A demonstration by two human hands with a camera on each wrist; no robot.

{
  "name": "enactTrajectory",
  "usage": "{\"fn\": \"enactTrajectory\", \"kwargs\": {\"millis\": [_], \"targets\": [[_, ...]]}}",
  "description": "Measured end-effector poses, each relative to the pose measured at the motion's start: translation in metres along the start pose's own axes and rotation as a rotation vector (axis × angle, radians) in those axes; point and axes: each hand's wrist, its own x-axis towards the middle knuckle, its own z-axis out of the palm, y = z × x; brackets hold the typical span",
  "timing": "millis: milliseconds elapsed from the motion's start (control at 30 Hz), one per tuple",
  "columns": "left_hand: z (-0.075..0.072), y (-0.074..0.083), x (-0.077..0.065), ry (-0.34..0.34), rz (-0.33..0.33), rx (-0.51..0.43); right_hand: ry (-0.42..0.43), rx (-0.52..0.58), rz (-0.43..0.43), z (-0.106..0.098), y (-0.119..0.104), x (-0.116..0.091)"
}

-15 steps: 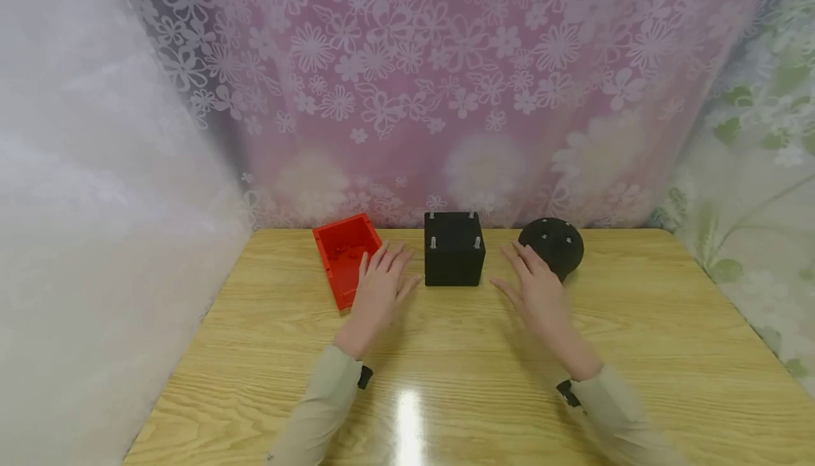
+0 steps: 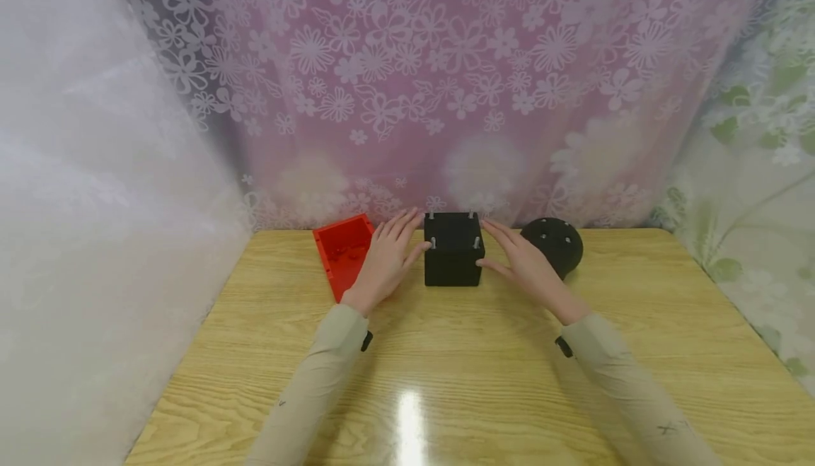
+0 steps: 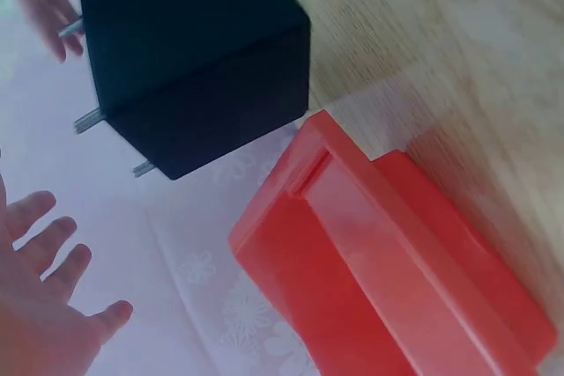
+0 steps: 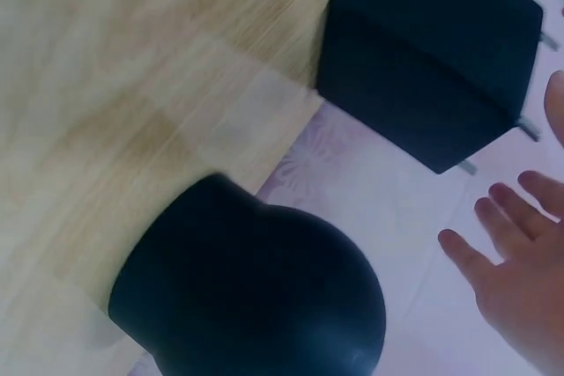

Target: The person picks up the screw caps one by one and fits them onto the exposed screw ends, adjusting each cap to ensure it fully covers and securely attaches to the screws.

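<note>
A black cube-shaped block (image 2: 453,266) stands on the table with metal pins (image 2: 476,242) sticking up near its top corners. My left hand (image 2: 387,254) hovers at its left side, fingers spread and fairly straight. Opposite it, my right hand (image 2: 527,268) is held at the block's right side with fingers extended. Both wrist views show a gap between the fingers and the block (image 3: 198,59), so neither hand grips it. Left of the block lies an open red box (image 2: 344,257), partly covered by my left hand. To the right, a rounded black piece (image 2: 555,245) carries similar small pins.
The wood-grain table (image 2: 458,353) extends toward me, with a bright light reflection near its front. Behind its back edge hangs a pink flowered curtain (image 2: 395,98). A pale sheet (image 2: 127,204) borders the left and a leafy-patterned one (image 2: 758,254) the right.
Both hands have moved forward and inward, from beside the red box and the rounded piece to the two sides of the black block. The objects have stayed in place.
</note>
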Motion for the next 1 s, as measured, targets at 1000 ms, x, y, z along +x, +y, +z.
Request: {"fn": "enactTrajectory", "kwargs": {"millis": [1000], "targets": [[0.04, 0.001, 0.02, -0.241, -0.047, 0.228, -0.119, -0.251, -0.102, 0.03, 0.017, 0.024]]}}
